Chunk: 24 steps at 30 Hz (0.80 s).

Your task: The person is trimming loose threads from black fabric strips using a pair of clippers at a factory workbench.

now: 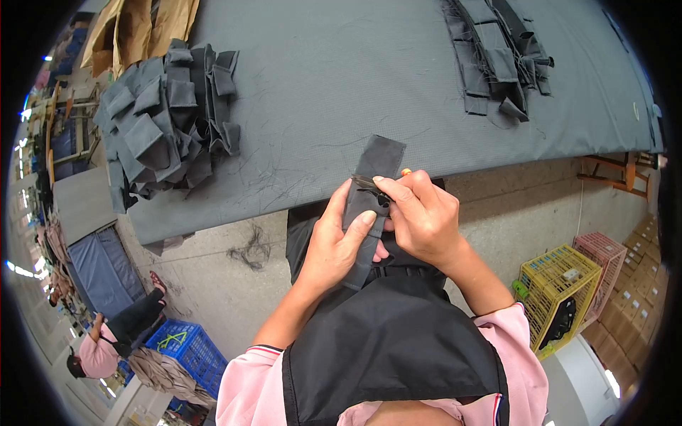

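In front of my body, at the table's near edge, a dark grey fabric strip (383, 155) is pinched in my left hand (332, 245), with the thumb on top and fingers beneath. Its far end points over the table, while its lower end hangs toward my lap. My right hand (425, 216) is closed round small thread snips (365, 183), whose dark blades lie against the strip just beyond my left thumb. A small orange part shows beside the right knuckles. The right palm hides most of the tool.
A heap of dark fabric pieces (160, 121) lies at the table's left, beside brown paper (142, 32). Another bundle (494, 57) lies far right. Loose threads litter the grey table cover (334, 78). Yellow (561, 273) and blue crates (188, 351) stand on the floor; a person (99, 348) is at left.
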Each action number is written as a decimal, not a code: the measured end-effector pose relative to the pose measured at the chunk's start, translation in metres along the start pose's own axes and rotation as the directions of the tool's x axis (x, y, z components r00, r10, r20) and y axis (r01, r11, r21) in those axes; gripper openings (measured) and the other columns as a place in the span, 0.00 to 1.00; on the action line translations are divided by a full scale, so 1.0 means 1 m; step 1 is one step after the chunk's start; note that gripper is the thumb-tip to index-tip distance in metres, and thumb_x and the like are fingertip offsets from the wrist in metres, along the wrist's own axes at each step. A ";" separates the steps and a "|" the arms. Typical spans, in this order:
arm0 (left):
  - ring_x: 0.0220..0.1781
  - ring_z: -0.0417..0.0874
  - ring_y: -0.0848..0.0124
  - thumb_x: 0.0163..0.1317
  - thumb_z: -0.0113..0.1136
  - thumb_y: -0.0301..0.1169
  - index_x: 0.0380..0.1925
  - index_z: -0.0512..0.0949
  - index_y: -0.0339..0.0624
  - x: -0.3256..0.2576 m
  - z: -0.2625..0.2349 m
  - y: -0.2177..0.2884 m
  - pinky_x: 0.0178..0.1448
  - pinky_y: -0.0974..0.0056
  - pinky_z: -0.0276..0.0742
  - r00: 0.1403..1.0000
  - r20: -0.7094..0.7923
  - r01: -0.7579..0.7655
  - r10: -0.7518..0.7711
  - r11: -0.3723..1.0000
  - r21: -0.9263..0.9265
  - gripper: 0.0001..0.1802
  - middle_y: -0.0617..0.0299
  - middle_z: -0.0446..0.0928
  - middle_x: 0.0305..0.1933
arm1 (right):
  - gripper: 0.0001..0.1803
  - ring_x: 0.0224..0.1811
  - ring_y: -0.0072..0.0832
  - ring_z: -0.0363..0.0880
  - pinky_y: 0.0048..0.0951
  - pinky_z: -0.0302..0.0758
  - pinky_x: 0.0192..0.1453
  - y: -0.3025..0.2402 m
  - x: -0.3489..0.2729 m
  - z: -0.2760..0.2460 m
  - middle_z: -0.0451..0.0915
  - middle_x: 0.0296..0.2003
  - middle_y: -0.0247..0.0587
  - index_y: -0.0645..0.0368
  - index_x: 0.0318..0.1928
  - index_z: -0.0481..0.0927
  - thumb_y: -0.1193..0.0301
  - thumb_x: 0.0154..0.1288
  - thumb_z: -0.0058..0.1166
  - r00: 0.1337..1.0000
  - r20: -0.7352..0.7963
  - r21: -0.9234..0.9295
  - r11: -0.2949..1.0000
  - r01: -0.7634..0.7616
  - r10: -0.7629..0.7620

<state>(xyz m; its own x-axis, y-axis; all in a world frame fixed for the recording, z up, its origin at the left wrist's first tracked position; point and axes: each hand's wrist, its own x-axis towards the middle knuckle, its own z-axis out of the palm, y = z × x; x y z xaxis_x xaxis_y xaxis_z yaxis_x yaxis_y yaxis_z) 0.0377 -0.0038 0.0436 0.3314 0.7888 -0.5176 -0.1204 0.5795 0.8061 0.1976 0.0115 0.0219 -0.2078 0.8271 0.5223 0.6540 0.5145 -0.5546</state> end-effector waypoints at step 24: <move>0.23 0.80 0.70 0.67 0.50 0.34 0.65 0.53 0.38 0.002 0.000 0.002 0.28 0.69 0.78 0.996 0.056 0.072 -0.068 0.995 -0.069 0.30 0.48 0.79 0.37 | 0.13 0.30 0.27 0.76 0.26 0.73 0.30 -0.005 -0.001 -0.011 0.70 0.27 0.38 0.63 0.38 0.79 0.81 0.48 0.60 0.941 0.161 0.167 0.931 -0.324 0.298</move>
<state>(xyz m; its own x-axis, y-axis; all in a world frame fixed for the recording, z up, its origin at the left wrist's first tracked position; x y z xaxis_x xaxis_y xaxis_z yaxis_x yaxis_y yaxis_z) 0.0383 -0.0011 0.0441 0.3911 0.7349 -0.5541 -0.1602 0.6472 0.7453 0.2031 0.0056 0.0312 -0.1173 0.9680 0.2219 0.5546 0.2492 -0.7939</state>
